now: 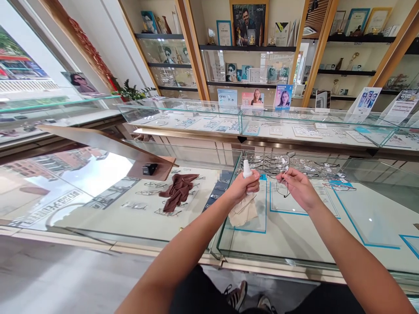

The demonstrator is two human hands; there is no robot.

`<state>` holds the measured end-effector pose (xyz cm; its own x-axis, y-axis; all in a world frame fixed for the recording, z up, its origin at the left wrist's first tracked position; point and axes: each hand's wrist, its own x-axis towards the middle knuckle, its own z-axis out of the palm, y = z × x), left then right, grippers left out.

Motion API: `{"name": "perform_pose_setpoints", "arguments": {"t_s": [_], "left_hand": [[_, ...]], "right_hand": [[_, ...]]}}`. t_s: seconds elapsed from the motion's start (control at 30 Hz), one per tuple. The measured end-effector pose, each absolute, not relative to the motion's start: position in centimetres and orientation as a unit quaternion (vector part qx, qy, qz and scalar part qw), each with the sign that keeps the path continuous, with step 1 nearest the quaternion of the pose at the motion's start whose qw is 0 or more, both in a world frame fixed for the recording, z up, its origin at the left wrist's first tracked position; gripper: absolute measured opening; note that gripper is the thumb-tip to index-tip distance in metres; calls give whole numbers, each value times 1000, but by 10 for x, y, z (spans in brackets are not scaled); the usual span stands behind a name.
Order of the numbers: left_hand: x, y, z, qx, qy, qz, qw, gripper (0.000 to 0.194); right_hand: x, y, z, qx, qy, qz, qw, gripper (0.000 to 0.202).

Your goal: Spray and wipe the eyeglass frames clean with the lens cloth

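Note:
My left hand [246, 186] is closed around a white spray bottle [247, 169], its nozzle pointing up. A beige cloth [244, 210] hangs or lies just below that hand; whether the fingers also grip it I cannot tell. In my right hand [300, 185], thumb and fingers pinch a pair of thin-framed eyeglasses [283, 187], held upright above the glass counter [288, 244]. The bottle and the eyeglasses are a short way apart. More eyeglasses [307, 165] rest in rows behind my hands.
A crumpled brown cloth [178, 189] lies on the left counter, near a tilted mirror [104, 150] with a wooden back. Blue-edged trays [366, 247] show through the glass. Display cases [196, 117] with eyewear stand behind, below shelves.

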<state>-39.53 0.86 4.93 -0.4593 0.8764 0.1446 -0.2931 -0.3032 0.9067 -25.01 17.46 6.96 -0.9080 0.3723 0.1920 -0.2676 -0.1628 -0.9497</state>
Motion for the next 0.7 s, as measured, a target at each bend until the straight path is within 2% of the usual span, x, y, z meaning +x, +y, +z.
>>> {"name": "perform_pose_setpoints", "arguments": {"t_s": [0.17,0.3,0.47,0.6,0.7], "left_hand": [[-396,8,52,355,394,735,422,51],[-400,7,52,388,368,714,453,79],[-401,7,52,408,403,684,452,85],[-398,10,47,406,580,652,273,84],[-395,11,40,400,640,635,168,80]], "right_hand": [[-252,171,67,-63,-631,744,212,48],[-253,166,64,-90,-650,726,204,50],[-253,159,59,-84,-657,725,189,50],[-253,153,55,-81,-660,727,171,50],[-253,146,54,-66,-668,726,151,48]]}}
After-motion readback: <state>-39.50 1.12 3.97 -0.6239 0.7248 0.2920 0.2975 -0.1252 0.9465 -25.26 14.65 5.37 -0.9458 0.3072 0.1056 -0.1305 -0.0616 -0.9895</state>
